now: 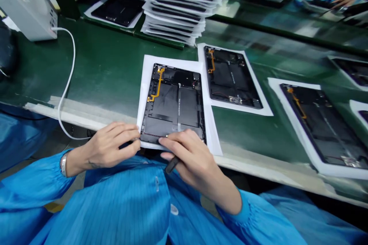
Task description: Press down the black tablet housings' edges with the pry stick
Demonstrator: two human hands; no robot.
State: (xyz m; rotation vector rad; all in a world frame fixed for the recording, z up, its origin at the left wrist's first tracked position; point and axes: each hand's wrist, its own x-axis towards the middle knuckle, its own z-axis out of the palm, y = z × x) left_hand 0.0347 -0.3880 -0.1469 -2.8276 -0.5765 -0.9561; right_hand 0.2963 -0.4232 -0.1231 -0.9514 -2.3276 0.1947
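An opened black tablet-like device (172, 101) with an orange flex cable (157, 86) lies on a white sheet (148, 69) at the bench's front edge. My left hand (113, 143) rests at the device's lower left corner, its fingers close together; whether anything small is between them is hidden. My right hand (189, 157) is closed around a dark tool handle (171, 165), with its fingertips at the device's lower edge. A thin dark red wire (152, 135) runs along that edge between the hands. The tool's tip cannot be made out.
Similar devices on white sheets lie to the right, one close by (231, 78) and another farther off (322, 122). Behind stands a tall stack of white sheets (178, 7). A white cable (73, 57) hangs over the left front edge. A person's hand (343, 0) shows at the upper right.
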